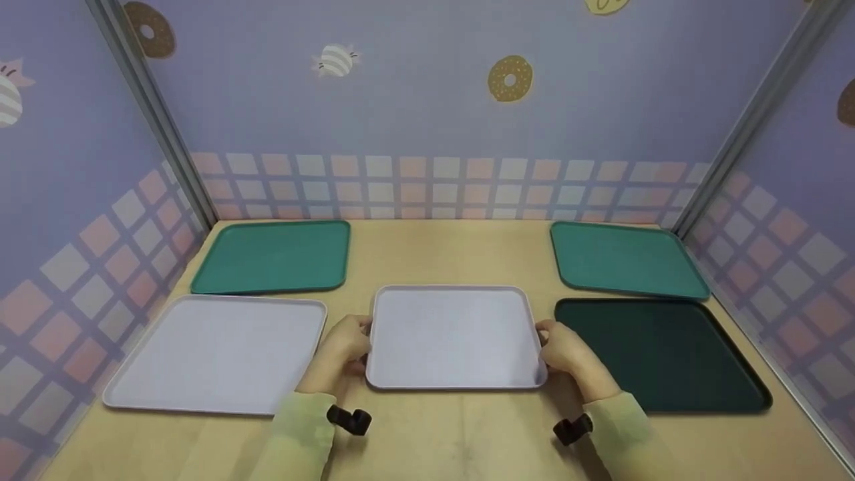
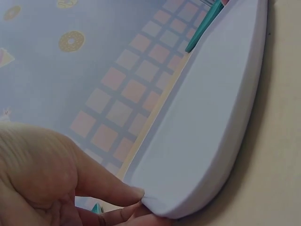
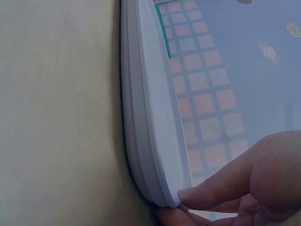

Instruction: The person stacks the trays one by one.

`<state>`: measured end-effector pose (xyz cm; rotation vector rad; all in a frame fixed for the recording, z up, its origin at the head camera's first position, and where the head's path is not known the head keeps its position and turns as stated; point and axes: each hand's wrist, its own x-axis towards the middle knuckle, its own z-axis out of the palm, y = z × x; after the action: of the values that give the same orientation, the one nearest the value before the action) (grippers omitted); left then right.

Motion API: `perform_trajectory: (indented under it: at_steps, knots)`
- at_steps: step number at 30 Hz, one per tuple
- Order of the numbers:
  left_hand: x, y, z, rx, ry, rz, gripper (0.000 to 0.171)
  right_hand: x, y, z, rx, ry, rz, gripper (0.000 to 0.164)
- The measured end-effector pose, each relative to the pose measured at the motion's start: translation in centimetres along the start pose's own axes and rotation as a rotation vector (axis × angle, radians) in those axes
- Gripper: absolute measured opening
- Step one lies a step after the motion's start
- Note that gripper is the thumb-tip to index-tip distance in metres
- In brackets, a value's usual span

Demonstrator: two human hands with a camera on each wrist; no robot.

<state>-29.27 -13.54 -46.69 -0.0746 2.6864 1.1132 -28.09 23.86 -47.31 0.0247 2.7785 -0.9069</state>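
Note:
A white rectangular tray [image 1: 455, 337] lies in the middle of the table, in front of the person. At its left edge, my left hand [image 1: 347, 341] pinches the rim, the thumb on top and fingers beneath, as the left wrist view shows. Opposite it, my right hand [image 1: 568, 347] grips the right edge the same way. In the right wrist view, the side of the white tray [image 3: 157, 122] shows several layered ridges, with a dark line below. Both thumbs press on the rim near the corners; the fingertips underneath are partly hidden.
Another white tray [image 1: 220, 354] lies at the left, with a green tray [image 1: 274, 257] behind it. On the right are a dark green tray [image 1: 661, 354] and, behind that, a green tray [image 1: 628, 257]. Patterned walls [image 1: 427, 120] enclose the table [image 1: 454, 254] on three sides.

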Motion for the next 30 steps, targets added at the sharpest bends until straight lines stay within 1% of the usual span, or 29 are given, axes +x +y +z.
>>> perform_trajectory:
  at_steps: [4,6,8,13,17,21,24,25,27,28,29,30]
  knots:
    - [-0.1,-0.1,0.1,-0.001,0.002,0.003,0.072,-0.1,-0.1,0.0,-0.031,0.011,-0.013,0.063]
    - [-0.1,-0.1,0.1,0.003,0.005,0.006,0.072,-0.1,0.0,0.0,-0.026,0.006,-0.008,0.063]
    - [-0.1,-0.2,0.1,-0.012,-0.001,0.005,0.072,-0.1,0.0,-0.1,-0.02,-0.002,-0.003,0.062]
    - [0.1,-0.2,0.1,-0.036,-0.01,0.022,0.076,-0.3,0.2,-0.5,0.035,-0.037,0.005,0.057]
    - [-0.1,-0.1,0.0,0.005,0.002,0.037,0.072,-0.5,0.5,-1.3,0.092,-0.063,-0.003,0.052]
    - [-0.6,0.4,0.1,0.029,-0.005,0.009,0.06,-0.6,1.1,-2.8,0.175,-0.083,0.012,0.051]
    - [-1.1,1.0,0.2,0.091,-0.001,0.01,0.059,-0.7,1.9,-4.4,0.216,-0.07,0.034,0.053]
    - [-1.3,1.3,0.2,0.123,0.007,0.013,0.059,-0.8,2.2,-4.9,0.217,-0.06,0.043,0.053]
    - [-1.7,2.0,0.3,0.192,0.045,0.021,0.06,-1.0,3.0,-6.0,0.234,-0.042,0.059,0.054]
    - [-1.9,2.5,0.5,0.208,0.063,0.027,0.061,-1.1,3.5,-6.6,0.24,-0.035,0.063,0.055]
    - [-2.2,3.0,0.7,0.204,0.08,0.047,0.059,-1.3,4.0,-7.2,0.245,-0.029,0.068,0.056]
    - [-2.4,3.5,0.9,0.171,0.092,0.075,0.057,-1.5,4.6,-7.7,0.248,-0.021,0.073,0.057]
